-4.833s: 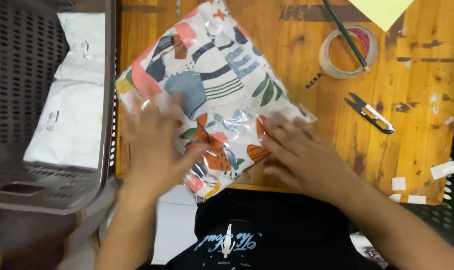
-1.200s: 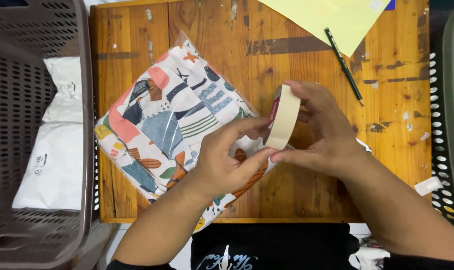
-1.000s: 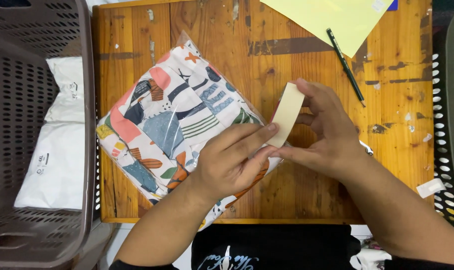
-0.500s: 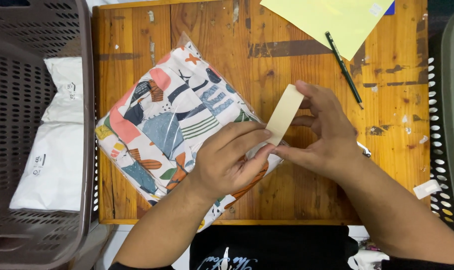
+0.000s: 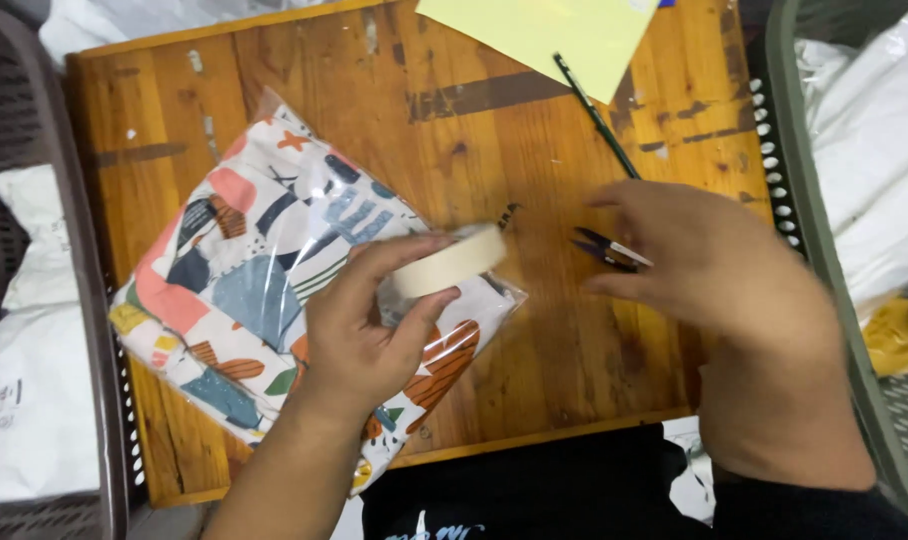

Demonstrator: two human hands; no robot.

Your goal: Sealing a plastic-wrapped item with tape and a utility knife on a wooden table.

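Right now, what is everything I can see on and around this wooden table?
Wooden table: one, orange-brown, centre.
Clear plastic bag of patterned fabric: one, multicoloured, table's left half.
Roll of cream masking tape: one, above the bag's right corner.
Small black thread snips: one, right of centre.
Yellow paper sheet: one, top edge.
Dark pencil: one, below the sheet.
Grey plastic baskets: two, either side, holding white bags.
Left hand: grip on the tape roll.
Right hand: blurred, over the snips.
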